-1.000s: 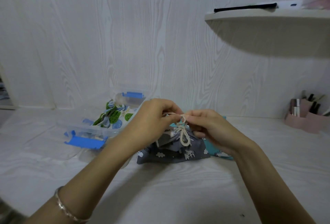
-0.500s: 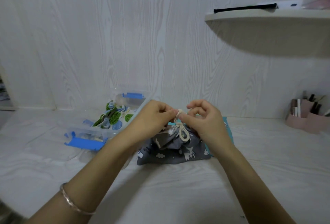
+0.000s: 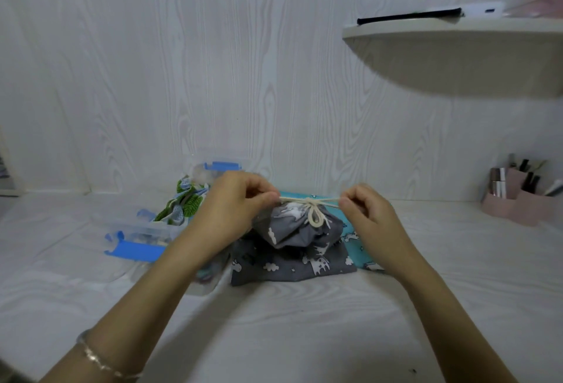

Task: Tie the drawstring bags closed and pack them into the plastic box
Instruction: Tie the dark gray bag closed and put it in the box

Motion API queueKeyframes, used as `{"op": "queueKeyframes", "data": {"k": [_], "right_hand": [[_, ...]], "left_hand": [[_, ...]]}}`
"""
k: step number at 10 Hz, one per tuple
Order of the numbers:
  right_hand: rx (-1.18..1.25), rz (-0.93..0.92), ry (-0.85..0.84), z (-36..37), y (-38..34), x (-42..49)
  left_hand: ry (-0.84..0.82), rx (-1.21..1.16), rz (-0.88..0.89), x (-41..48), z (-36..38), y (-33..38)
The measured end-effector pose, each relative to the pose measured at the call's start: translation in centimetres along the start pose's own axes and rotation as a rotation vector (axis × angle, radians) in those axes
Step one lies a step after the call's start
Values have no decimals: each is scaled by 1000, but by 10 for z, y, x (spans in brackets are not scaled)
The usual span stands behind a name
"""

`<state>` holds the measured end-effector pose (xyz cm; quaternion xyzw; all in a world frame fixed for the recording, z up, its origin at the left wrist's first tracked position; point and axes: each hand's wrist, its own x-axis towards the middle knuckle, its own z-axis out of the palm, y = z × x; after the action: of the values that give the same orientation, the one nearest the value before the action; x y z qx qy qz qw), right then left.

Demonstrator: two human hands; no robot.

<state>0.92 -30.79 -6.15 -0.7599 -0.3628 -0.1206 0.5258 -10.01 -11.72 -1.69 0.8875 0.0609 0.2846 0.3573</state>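
A grey drawstring bag with white animal prints lies on the table in front of me, its neck gathered. A cream drawstring runs taut across the neck with a knot and a loop hanging down. My left hand pinches the cord's left end and my right hand pinches its right end. A teal printed bag lies under and behind the grey one. The clear plastic box with blue clips stands to the left and holds a green-leaf printed bag.
A clear lid lies beside the box, partly under my left forearm. A pink organiser with cosmetics stands at the far right. A white wall shelf juts out above right. The white wood-grain wall rises right behind the bags.
My hands have moved apart sideways, pulling the drawstring ends out straight and tightening the knot on the grey bag's neck.
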Motion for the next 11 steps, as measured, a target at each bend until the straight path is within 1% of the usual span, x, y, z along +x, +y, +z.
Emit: {"op": "queueKeyframes", "data": {"k": [1, 2, 3, 4, 5, 6, 7, 8, 9, 10, 11], "right_hand": [[-23, 45, -18, -3, 11, -5], [60, 101, -3, 2, 12, -4], [134, 157, -9, 2, 9, 1], [229, 192, 10, 3, 3, 6], [324, 241, 12, 2, 1, 6], [298, 276, -195, -1, 4, 2], [115, 246, -512, -1, 3, 2], [78, 166, -375, 4, -6, 16], [245, 154, -109, 10, -20, 36], [416, 157, 75, 10, -45, 57], [525, 86, 176, 5, -75, 77]], "left_hand": [[-31, 156, 27, -2, 6, -11], [-129, 94, -6, -4, 17, -14], [-169, 43, 21, -6, 20, -12], [-337, -108, 5, -9, 20, -12], [-413, 187, 95, -7, 23, -19], [-290, 225, 161, -4, 29, -23], [-102, 71, 155, 0, 30, -21], [181, 13, 182, -6, 33, -13], [289, -93, 65, -21, 37, -7], [-457, -777, -726, -17, 31, -12], [-856, -1328, -1067, -11, 26, -28]]}}
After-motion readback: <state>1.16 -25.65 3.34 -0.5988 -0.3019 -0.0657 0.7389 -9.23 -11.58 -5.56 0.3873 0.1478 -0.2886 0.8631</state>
